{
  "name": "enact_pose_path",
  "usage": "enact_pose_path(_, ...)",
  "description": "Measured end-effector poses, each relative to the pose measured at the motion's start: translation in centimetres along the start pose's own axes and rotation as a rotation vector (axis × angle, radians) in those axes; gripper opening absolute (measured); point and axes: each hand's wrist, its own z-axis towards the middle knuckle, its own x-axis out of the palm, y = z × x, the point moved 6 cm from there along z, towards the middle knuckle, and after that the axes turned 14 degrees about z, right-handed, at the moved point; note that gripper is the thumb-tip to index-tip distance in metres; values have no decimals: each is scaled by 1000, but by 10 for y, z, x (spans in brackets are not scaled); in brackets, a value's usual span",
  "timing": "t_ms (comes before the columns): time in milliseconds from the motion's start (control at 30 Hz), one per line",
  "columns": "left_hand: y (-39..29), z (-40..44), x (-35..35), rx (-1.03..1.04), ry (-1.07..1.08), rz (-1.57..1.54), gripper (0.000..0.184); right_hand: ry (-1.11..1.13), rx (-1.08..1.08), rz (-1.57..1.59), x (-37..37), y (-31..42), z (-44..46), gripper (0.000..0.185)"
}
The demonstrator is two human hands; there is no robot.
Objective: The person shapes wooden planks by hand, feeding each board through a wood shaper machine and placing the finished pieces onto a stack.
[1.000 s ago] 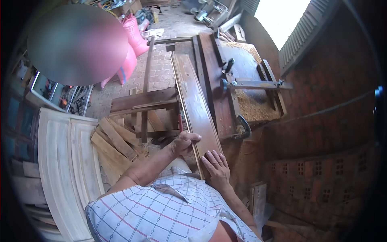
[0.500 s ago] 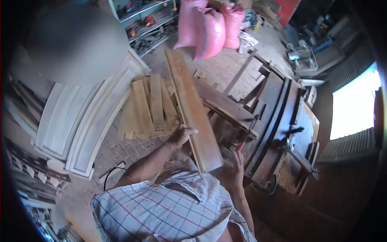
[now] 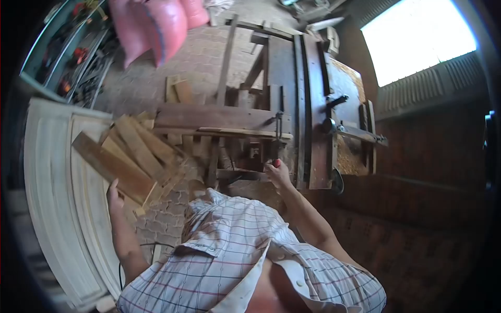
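Observation:
My left hand [image 3: 115,197] is at the near edge of a brown wooden board [image 3: 112,169], its forefinger stretched out and no grip on the board. That board lies slantwise over a pile of shorter wood pieces [image 3: 141,148] on the floor. My right hand [image 3: 279,172] is closed around a small red-ended handle [image 3: 276,163] under the workbench's front rail. Just above it, a metal clamp [image 3: 279,125] sits at the end of a long dark plank [image 3: 214,116] with a thin light strip [image 3: 240,132] along its near edge.
A dark wooden bench machine [image 3: 315,115] with a metal fence stands ahead, sawdust [image 3: 352,156] on its right side. Pale panelled doors [image 3: 49,198] lean at left. Pink sacks [image 3: 156,26] and a tool shelf [image 3: 70,47] stand behind. A cable [image 3: 121,271] runs on the brick floor.
The board has left my left hand's grip and now lies on the pile at left. My right hand has closed on the red-ended handle. My view has turned right.

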Motion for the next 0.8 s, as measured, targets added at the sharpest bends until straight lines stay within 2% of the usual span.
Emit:
enact_pose_path(33,6,15,-11,-184,-152,99,73,69,174,155,0,-15,8,18)
enact_pose_path(67,6,25,-17,-357,-303,210,82,23,159,181,-1,-11,8,18)
enact_pose_path(100,16,75,-40,-336,-262,246,82,-14,132,139,3,-3,2,17)
enact_pose_path(133,18,111,-26,-300,-105,151,96,-50,111,98,10,6,-6,17)
enact_pose_path(167,-3,121,6,-286,-71,190,96,-83,97,57,11,13,-12,17)
enact_pose_path(200,-19,125,37,-205,-37,190,89,-121,100,84,8,17,-16,17)
enact_pose_path(267,-56,110,104,-45,24,175,78,-70,57,-10,11,28,-18,13)
enact_pose_path(300,-75,109,132,-33,44,202,78,-41,37,-59,13,30,-19,11)
enact_pose_path(333,-94,107,169,-18,202,259,81,-66,38,-36,11,27,-17,11)
enact_pose_path(367,-111,102,208,-5,360,313,83,-85,-47,-99,8,29,-13,14)
enact_pose_path(433,-151,55,279,19,478,331,75,-118,-213,-231,6,28,-13,18)
enact_pose_path(467,-152,70,306,34,486,348,75,-132,-217,-212,6,28,-15,18)
enact_pose_path(533,-156,109,351,443,342,558,64,-104,-214,-113,9,41,-32,20)
enact_pose_path(600,-164,78,365,458,364,600,62,-117,-201,-52,1,48,-55,21)
enact_pose_path(733,-134,-17,381,476,372,686,58,-320,-214,-14,-53,43,-101,20)
enact_pose_path(800,-115,-42,392,480,354,771,63,-218,-130,-200,-90,27,-104,19)
